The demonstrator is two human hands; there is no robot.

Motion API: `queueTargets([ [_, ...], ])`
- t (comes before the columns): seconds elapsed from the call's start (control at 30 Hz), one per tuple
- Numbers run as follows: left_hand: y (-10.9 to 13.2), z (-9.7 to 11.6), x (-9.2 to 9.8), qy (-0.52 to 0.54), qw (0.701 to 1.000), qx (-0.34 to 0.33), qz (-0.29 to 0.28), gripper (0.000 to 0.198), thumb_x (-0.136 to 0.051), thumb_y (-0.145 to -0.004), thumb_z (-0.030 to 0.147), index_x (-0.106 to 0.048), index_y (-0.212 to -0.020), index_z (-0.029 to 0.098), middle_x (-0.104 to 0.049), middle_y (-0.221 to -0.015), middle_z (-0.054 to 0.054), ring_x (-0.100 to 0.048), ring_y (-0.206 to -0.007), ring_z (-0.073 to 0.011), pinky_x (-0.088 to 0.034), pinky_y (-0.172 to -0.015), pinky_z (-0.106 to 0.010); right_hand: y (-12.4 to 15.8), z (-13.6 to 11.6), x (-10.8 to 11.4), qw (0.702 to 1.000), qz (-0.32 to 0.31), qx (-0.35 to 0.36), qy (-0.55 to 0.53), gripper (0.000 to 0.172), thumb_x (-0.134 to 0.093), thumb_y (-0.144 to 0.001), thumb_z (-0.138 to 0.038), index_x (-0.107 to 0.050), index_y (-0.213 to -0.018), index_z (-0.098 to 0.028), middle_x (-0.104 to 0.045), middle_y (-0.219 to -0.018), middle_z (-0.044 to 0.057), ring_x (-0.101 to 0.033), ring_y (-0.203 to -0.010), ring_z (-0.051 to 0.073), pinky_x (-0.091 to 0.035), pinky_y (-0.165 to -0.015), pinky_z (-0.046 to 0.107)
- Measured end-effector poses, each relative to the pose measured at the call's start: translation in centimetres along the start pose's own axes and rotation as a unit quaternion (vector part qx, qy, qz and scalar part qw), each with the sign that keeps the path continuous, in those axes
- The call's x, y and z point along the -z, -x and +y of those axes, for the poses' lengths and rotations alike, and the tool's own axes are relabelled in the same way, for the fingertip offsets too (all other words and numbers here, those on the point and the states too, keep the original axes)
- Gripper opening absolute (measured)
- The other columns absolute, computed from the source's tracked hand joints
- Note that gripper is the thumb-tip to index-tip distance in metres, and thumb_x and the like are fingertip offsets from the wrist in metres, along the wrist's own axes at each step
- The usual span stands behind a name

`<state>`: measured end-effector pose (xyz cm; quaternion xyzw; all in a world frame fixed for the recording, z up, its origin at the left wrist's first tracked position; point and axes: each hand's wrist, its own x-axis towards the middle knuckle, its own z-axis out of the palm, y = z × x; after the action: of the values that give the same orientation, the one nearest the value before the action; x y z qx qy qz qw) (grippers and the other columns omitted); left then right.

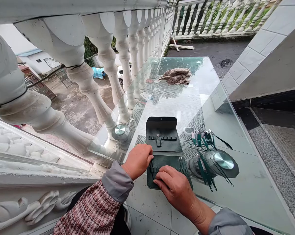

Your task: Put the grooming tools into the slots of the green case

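Observation:
A dark green manicure case (164,138) lies unfolded on the glass table, its elastic loops showing on both halves. My left hand (139,160) is closed at the left edge of its lower half, thumb and fingers on the rim. Over the near part of that half, my right hand (174,186) is closed in a pinch; whatever is between its fingertips is hidden. Thin metal tools (181,163) sit in loops at the right of the lower half. To the right of the case, nail clippers (207,137), scissors and other dark green grooming tools lie on the glass.
The glass table (237,143) rests on supports with round metal discs (224,160). A crumpled brown cloth (177,76) lies at its far end, near a small card (145,96). White balusters (100,65) run along the left; a tiled slope (255,55) rises at right.

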<state>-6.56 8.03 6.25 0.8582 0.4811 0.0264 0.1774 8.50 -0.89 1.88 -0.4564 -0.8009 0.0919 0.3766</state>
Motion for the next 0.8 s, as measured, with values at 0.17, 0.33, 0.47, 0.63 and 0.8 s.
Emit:
queueTargets([
  [0.17, 0.15, -0.10, 0.11, -0.002, 1.000, -0.006, -0.006, 0.007, -0.049, -0.089, 0.020, -0.054, -0.093, 0.020, -0.061, -0.091, -0.002, -0.054, -0.087, -0.0174, -0.040, -0.075, -0.027, 0.03, 0.00, -0.01, 1.000, -0.001, 0.001, 0.001, 0.013, -0.047, -0.086, -0.017, -0.056, -0.077, -0.019, -0.056, -0.074, 0.004, -0.052, -0.069, 0.014, -0.042, -0.061, 0.025],
  [0.33, 0.07, 0.03, 0.31, -0.018, 1.000, -0.016, -0.011, 0.017, -0.039, -0.093, 0.020, -0.055, -0.087, 0.020, -0.059, -0.085, -0.002, -0.053, -0.083, -0.0165, -0.039, -0.072, -0.026, 0.05, 0.01, 0.00, 1.000, -0.005, -0.001, 0.003, 0.014, -0.047, -0.087, -0.019, -0.057, -0.076, -0.019, -0.056, -0.074, 0.004, -0.052, -0.069, 0.014, -0.042, -0.060, 0.025],
  [0.47, 0.03, 0.08, 0.40, -0.024, 0.999, -0.022, -0.012, 0.017, -0.042, -0.092, 0.022, -0.056, -0.084, 0.020, -0.058, -0.084, -0.002, -0.053, -0.082, -0.0167, -0.039, -0.070, -0.026, 0.00, 0.01, 0.10, 1.000, -0.014, 0.005, -0.004, 0.012, -0.050, -0.086, -0.019, -0.056, -0.075, -0.019, -0.055, -0.073, 0.004, -0.050, -0.068, 0.014, -0.040, -0.059, 0.026],
  [0.63, 0.01, -0.18, 0.39, -0.020, 0.999, -0.030, -0.011, 0.017, -0.044, -0.091, 0.025, -0.058, -0.083, 0.020, -0.057, -0.082, -0.002, -0.053, -0.080, -0.0160, -0.040, -0.069, -0.026, -0.18, -0.20, 0.15, 1.000, -0.018, 0.006, -0.002, 0.013, -0.056, -0.083, -0.026, -0.054, -0.072, -0.019, -0.052, -0.071, 0.003, -0.048, -0.067, 0.014, -0.038, -0.058, 0.025],
  [0.8, 0.06, -0.13, 0.52, -0.030, 0.999, -0.038, -0.022, 0.019, -0.045, -0.091, 0.027, -0.059, -0.081, 0.019, -0.055, -0.082, -0.002, -0.053, -0.080, -0.0161, -0.040, -0.069, -0.026, -0.08, -0.28, -0.20, 1.000, -0.009, -0.002, 0.014, 0.016, -0.058, -0.082, -0.029, -0.053, -0.070, -0.020, -0.051, -0.071, 0.002, -0.048, -0.068, 0.014, -0.038, -0.059, 0.025],
])
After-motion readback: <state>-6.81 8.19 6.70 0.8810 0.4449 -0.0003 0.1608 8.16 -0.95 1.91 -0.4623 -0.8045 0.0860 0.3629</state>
